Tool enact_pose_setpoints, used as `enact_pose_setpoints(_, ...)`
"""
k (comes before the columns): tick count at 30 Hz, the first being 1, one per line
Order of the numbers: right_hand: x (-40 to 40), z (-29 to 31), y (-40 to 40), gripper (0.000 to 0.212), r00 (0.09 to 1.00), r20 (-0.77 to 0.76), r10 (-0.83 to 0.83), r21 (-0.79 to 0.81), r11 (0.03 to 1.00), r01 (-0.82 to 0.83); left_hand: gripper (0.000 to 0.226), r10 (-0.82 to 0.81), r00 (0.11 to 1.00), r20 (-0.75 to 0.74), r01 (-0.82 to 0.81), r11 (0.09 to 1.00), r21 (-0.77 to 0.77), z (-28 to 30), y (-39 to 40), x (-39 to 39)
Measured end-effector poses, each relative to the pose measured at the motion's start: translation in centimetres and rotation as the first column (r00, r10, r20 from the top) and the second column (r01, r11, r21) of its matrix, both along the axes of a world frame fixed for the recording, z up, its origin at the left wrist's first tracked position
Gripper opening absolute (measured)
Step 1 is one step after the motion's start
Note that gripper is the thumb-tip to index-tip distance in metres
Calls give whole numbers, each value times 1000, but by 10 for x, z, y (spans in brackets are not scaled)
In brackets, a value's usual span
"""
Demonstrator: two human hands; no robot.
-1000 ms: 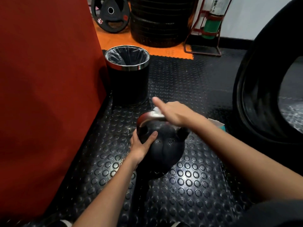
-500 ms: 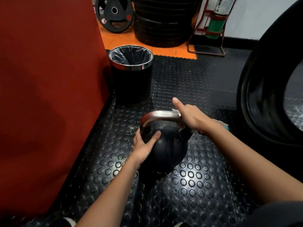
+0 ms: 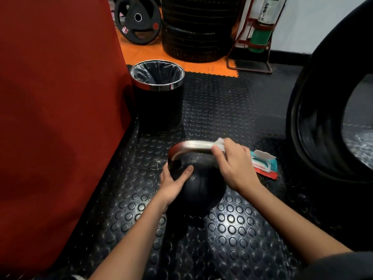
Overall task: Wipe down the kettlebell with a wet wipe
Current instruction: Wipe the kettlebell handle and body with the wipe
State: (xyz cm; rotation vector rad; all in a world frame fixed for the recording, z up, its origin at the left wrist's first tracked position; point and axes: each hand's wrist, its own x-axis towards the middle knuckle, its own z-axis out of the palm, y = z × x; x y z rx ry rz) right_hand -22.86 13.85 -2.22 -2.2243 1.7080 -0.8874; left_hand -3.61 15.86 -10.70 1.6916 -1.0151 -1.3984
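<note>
On the black rubber floor with raised round studs (image 3: 232, 229), the right hand (image 3: 236, 164) pinches a crumpled white wet wipe (image 3: 220, 143) against the right end of the bare steel handle (image 3: 193, 145) of a round black kettlebell (image 3: 201, 190), fingers curled over the bar. The left hand (image 3: 173, 182) rests on the left flank of the ball, its thumb laid across the near face and its fingers wrapped round the far side, mostly hidden. The kettlebell stands upright on the floor between both forearms.

Just right of the right hand lies a flat teal, white and red packet of wipes (image 3: 264, 163) with its white flap lifted. Further right, well apart, a very large black tyre (image 3: 323, 128) stands on edge and blocks that side. Left of the left hand, a tall red padded block (image 3: 56, 118) walls off the whole side. Beyond the hands, against that block, stands a black round bin with a chrome rim and a clear liner (image 3: 159, 98).

Farther off, the studded floor gives way to orange interlocking mats (image 3: 201, 66). On them sit a stack of black tyres (image 3: 197, 29) and a black weight plate (image 3: 138, 19) leaning upright. To their right, a red metal stand holding a green and white cylinder (image 3: 260, 35) stands by a white wall (image 3: 314, 23).
</note>
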Motion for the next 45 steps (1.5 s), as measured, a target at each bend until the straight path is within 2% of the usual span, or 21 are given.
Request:
enact_pose_setpoints(3,-5,-20,10,46,944,305,-123,134,987,85,120,-6,1000,-4,6,1000,4,-3,-1,1)
enact_pose_setpoints(6,5,-17,6,49,887,422,-188,173,977,125,120,4,1000,5,-4,1000,-10,-4,-1,1)
enact_pose_setpoints(8,20,-6,5,50,935,328,-136,83,990,114,122,27,1000,4,-27,999,-23,-5,-2,0)
enact_pose_setpoints(10,37,2,6,54,986,154,-59,2,998,60,119,59,998,0,-59,998,-39,-4,-1,-3)
enact_pose_setpoints(13,40,10,2,51,997,-56,-45,-81,996,40,107,44,999,-18,-45,998,-44,-2,0,-3)
enact_pose_setpoints(15,25,15,-6,53,998,-16,-68,23,997,68,107,16,1000,-27,-17,999,-35,-2,1,-1)
enact_pose_setpoints(17,7,11,-15,64,972,198,-129,233,969,81,114,-9,1000,-27,9,1000,-6,-2,0,2)
enact_pose_setpoints(20,-8,-6,-27,79,837,469,-282,483,875,24,120,-21,1000,-22,21,1000,11,-2,-1,3)
enact_pose_setpoints(22,-9,-9,-35,75,803,496,-331,580,815,-22,120,-13,1000,-25,13,1000,7,-3,-2,3)
enact_pose_setpoints(24,-8,5,-41,63,904,350,-245,599,800,-15,116,-4,1000,-26,4,1000,-3,-3,-2,3)
enact_pose_setpoints(26,-2,24,-47,38,997,68,-40,526,850,-2,111,3,1000,-22,-3,1000,-13,-3,-2,1)
enact_pose_setpoints(28,12,42,-47,18,982,-176,70,421,907,11,114,14,1000,-17,-14,1000,-18,-4,-2,1)
enact_pose_setpoints(30,32,48,-37,28,932,-345,110,234,972,-28,115,25,1000,-13,-25,999,-26,-4,-3,1)
enact_pose_setpoints(31,41,46,-29,41,882,-455,126,137,988,-70,112,32,999,-12,-33,999,-40,-4,-3,0)
enact_pose_setpoints(32,48,41,-22,54,865,-490,108,67,994,-87,110,38,999,-12,-38,998,-53,-4,-3,0)
enact_pose_setpoints(34,50,29,-11,63,924,-381,43,2,999,-46,103,43,999,-15,-44,997,-68,-3,-3,-1)
enact_pose_setpoints(37,30,2,4,51,978,-204,37,-110,992,-61,87,41,999,-12,-42,998,-52,-4,-3,-2)
enact_pose_setpoints(41,9,-20,15,48,987,159,-19,-52,998,28,99,22,1000,-10,-23,999,-43,-5,-2,0)
enact_pose_setpoints(43,5,-29,7,46,872,471,-131,157,986,63,113,7,1000,-20,-7,1000,-18,-5,-2,2)
enact_pose_setpoints(44,4,-28,2,50,741,637,-212,288,957,26,116,0,1000,-25,0,1000,-10,-4,-2,2)
enact_pose_setpoints(45,2,-25,-6,58,612,727,-311,398,917,-6,117,-5,1000,-27,5,1000,-8,-3,-1,2)
